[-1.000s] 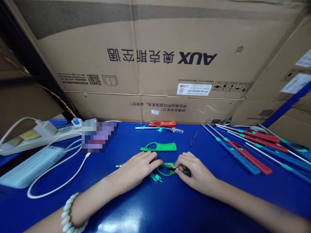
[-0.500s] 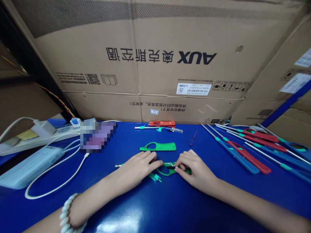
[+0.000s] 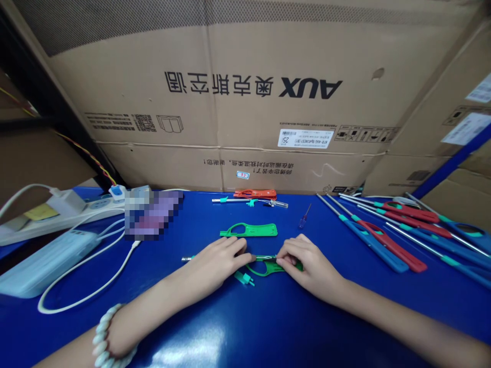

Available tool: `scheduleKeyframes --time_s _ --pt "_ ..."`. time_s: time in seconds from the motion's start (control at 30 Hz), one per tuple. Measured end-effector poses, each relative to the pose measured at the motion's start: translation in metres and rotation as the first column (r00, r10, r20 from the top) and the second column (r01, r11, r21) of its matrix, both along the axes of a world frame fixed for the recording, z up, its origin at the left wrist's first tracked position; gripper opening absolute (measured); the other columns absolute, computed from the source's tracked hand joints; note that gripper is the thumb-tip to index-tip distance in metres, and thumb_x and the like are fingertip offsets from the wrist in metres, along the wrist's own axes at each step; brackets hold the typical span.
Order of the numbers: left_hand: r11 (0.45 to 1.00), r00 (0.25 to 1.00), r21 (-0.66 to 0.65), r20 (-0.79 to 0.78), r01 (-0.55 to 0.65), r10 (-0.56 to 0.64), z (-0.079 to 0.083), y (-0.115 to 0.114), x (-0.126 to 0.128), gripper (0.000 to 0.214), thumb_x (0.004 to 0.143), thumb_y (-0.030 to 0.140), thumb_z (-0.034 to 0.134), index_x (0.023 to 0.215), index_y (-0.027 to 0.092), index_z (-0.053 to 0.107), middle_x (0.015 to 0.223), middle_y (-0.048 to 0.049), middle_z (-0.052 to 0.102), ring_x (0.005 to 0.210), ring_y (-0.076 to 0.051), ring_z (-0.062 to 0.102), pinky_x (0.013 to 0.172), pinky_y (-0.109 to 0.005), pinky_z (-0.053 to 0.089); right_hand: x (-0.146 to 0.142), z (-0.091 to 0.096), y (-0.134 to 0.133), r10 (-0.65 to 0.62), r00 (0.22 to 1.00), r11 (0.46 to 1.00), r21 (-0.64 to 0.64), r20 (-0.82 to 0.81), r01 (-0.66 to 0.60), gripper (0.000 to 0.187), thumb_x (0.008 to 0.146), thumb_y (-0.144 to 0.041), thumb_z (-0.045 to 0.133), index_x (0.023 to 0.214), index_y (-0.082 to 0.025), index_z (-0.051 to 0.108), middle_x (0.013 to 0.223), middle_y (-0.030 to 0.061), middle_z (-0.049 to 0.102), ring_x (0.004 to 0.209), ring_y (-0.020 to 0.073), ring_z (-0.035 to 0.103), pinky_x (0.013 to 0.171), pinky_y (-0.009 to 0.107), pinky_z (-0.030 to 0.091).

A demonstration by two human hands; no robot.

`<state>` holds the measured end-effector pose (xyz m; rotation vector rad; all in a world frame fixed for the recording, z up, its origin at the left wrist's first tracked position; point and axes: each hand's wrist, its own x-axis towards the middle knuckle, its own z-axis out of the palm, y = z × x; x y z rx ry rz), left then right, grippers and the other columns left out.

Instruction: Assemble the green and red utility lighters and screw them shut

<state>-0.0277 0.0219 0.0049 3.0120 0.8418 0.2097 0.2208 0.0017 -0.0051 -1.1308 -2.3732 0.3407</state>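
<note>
My left hand [image 3: 217, 263] lies over an opened green stick lighter [image 3: 264, 269], fingers closed on its casing and metal tube. The tube's tip [image 3: 186, 259] pokes out to the left of the hand. At the casing's right part, my right hand [image 3: 310, 260] pinches with thumb and forefinger by the thin wires [image 3: 269, 258]; the fingertips hide exactly what is between them. Below the left fingers rests a small teal plastic piece [image 3: 244, 278]. The other green casing half [image 3: 255, 231] lies flat just behind both hands.
Farther back are a red casing [image 3: 255, 194], a metal tube with wires [image 3: 236, 201] and a small screwdriver [image 3: 304, 219]. Several red and blue stick lighters [image 3: 379, 243] lie to the right. A power bank [image 3: 49, 263], cable and power strip [image 3: 95, 207] occupy the left. Cardboard [image 3: 245, 117] walls the back.
The right fingertips have shifted slightly at the wires, which now lie closer along the casing. My left hand stays in place on the lighter. The view has tilted very slightly.
</note>
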Motion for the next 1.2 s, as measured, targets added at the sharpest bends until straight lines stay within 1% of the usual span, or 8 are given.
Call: scheduleKeyframes --time_s 0.1,0.23,0.43,0.6,0.77,1.0,1.1,1.2 --pt "1.0 1.0 0.011 -0.008 0.002 -0.002 -0.001 0.001 0.0 0.037 0.091 0.003 0.044 0.122 0.022 0.052 0.102 -0.0049 0.054 0.094 -0.022 0.055 0.083 -0.038 0.048 0.001 0.001 -0.001 0.025 0.999 0.996 0.089 0.047 -0.03 0.02 0.095 -0.019 0.046 0.076 -0.018 0.054 0.067 -0.0005 0.057 0.062 0.0139 0.049 0.067 0.029 0.031" --pt "0.999 1.0 0.042 -0.02 0.008 -0.007 -0.002 0.001 0.0 0.036 0.092 0.004 0.043 0.122 0.022 0.052 0.102 -0.0051 0.054 0.093 -0.022 0.055 0.082 -0.038 0.048 0.001 0.0 -0.002 0.052 0.992 0.973 0.216 0.118 -0.076 0.025 0.098 -0.019 0.04 0.077 -0.017 0.055 0.07 0.0024 0.059 0.065 0.0158 0.049 0.069 0.031 0.029" --pt "0.998 0.999 0.059 -0.032 0.007 -0.005 -0.005 0.001 -0.001 0.034 0.092 0.006 0.045 0.121 0.023 0.052 0.102 -0.005 0.053 0.092 -0.023 0.055 0.081 -0.038 0.048 0.0 -0.004 -0.001 0.04 0.98 0.943 0.317 0.195 -0.101 0.032 0.099 -0.02 0.034 0.076 -0.016 0.057 0.069 0.0036 0.057 0.065 0.0164 0.045 0.068 0.031 0.029" --pt "0.998 1.0 0.056 0.003 0.002 -0.002 -0.007 0.002 -0.001 0.037 0.092 0.004 0.043 0.123 0.024 0.051 0.102 -0.0052 0.053 0.092 -0.022 0.054 0.081 -0.036 0.047 -0.001 -0.006 -0.002 0.027 0.974 0.904 0.411 0.225 -0.12 0.032 0.098 -0.018 0.036 0.074 -0.016 0.056 0.067 0.0034 0.055 0.064 0.0166 0.043 0.066 0.031 0.028" --pt "1.0 0.999 0.028 0.033 -0.008 0.008 -0.008 0.003 -0.001 0.038 0.092 0.003 0.042 0.122 0.024 0.052 0.101 -0.005 0.053 0.093 -0.021 0.055 0.081 -0.035 0.047 -0.001 -0.008 -0.002 0.02 0.962 0.872 0.465 0.273 -0.151 0.034 0.098 -0.015 0.036 0.07 -0.016 0.055 0.066 0.0034 0.052 0.063 0.0168 0.04 0.065 0.031 0.027" --pt "0.999 0.998 -0.032 0.05 -0.03 0.032 -0.007 0.003 0.001 0.039 0.089 0.0 0.043 0.119 0.022 0.056 0.1 -0.0059 0.055 0.095 -0.023 0.055 0.084 -0.038 0.046 -0.003 -0.011 -0.002 -0.001 0.937 0.813 0.546 0.349 -0.202 0.036 0.096 -0.009 0.034 0.07 -0.015 0.057 0.066 0.0047 0.052 0.064 0.0176 0.04 0.064 0.032 0.026" --pt "0.997 0.996 -0.077 0.078 -0.029 0.034 -0.004 0.003 0.0 0.037 0.091 0.003 0.042 0.118 0.023 0.058 0.099 -0.0058 0.055 0.092 -0.021 0.055 0.082 -0.036 0.045 -0.003 -0.01 -0.003 0.001 0.938 0.814 0.544 0.346 -0.202 0.036 0.096 -0.009 0.034 0.07 -0.015 0.057 0.067 0.0051 0.054 0.064 0.0175 0.041 0.064 0.032 0.027" --pt "0.985 0.994 -0.17 0.093 -0.04 0.056 0.003 0.002 -0.002 0.035 0.092 0.005 0.044 0.116 0.023 0.06 0.097 -0.0052 0.055 0.091 -0.02 0.055 0.082 -0.034 0.046 -0.002 -0.01 -0.003 0.003 0.946 0.841 0.511 0.323 -0.177 0.033 0.097 -0.013 0.037 0.071 -0.015 0.057 0.067 0.0049 0.055 0.064 0.0171 0.044 0.066 0.031 0.029"
